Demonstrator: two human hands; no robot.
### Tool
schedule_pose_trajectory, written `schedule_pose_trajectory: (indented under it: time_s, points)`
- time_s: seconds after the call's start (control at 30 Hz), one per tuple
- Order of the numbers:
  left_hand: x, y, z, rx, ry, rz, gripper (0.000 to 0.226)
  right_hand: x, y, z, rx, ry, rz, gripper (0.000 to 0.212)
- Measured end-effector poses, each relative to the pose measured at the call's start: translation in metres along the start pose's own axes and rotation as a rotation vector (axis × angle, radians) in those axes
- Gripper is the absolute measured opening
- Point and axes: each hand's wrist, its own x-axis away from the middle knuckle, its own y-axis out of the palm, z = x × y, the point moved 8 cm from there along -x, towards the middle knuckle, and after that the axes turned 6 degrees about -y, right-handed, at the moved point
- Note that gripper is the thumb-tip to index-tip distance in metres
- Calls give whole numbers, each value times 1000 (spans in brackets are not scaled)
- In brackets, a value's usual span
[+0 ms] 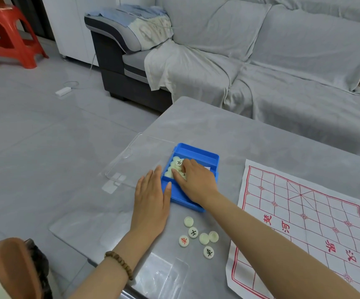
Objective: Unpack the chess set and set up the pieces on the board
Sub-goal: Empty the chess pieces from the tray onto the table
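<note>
A blue plastic box (198, 155) stands open on the grey table and holds several cream round chess pieces (176, 164) in its left part. My right hand (196, 182) reaches into the box, its fingers curled round pieces there. My left hand (152, 196) lies flat against the box's left side, fingers straight. Several loose pieces (198, 236) lie on the table in front of the box, some showing red or black characters. The white cloth board (304, 229) with red lines is spread out at the right.
The box's clear lid (131, 160) lies left of the box. A clear plastic wrapper (161, 275) lies at the table's near edge. A grey covered sofa (261, 61) stands behind the table. A red stool (10, 35) stands far left on the floor.
</note>
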Motion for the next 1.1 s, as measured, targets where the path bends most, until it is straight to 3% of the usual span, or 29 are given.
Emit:
schedule_pose_trajectory:
  time_s: [0.07, 0.27, 0.43, 0.67, 0.73, 0.87, 1.1]
  points:
    - [1, -1, 1, -13, 13, 1, 72, -2, 0, 0, 24, 6, -22, 40]
    - [1, -4, 2, 55, -3, -8, 66, -4, -2, 0, 59, 2, -9, 40]
    - [2, -10, 0, 189, -30, 10, 50, -6, -2, 4, -56, 11, -6, 44]
    - [15, -42, -13, 246, -32, 141, 44, 5, -47, -12, -345, 28, 192, 44]
    - [19, -60, -28, 282, -58, 209, 51, 24, -43, -41, -303, -63, 116, 43]
    - [39, -71, -55, 397, -222, 237, 38, 66, 4, -81, -131, -190, -139, 34]
    - [70, -47, -43, 66, -88, 26, 43, 78, 13, -88, -56, -311, -99, 33]
